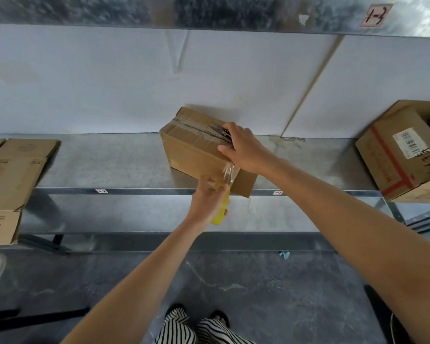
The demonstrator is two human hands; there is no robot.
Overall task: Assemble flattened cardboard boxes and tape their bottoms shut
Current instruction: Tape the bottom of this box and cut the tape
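Note:
A small brown cardboard box [194, 147] lies on the metal shelf [109, 165], its taped flaps facing up and its near corner over the shelf's front edge. My right hand [243, 147] presses down on the box's top near end, fingers spread over the tape seam. Clear tape [230, 172] runs down from that end, twisted into a strand. My left hand [207, 202] grips a yellow-handled cutter [221, 209] just below the box's near corner, at the bottom of the tape strand.
Flattened cardboard boxes [10, 175] lie stacked at the shelf's left end. An open box with red tape and a barcode label [405, 155] stands at the right end. A white wall panel [134, 83] backs the shelf. Below, the grey floor [258, 281] and my feet show.

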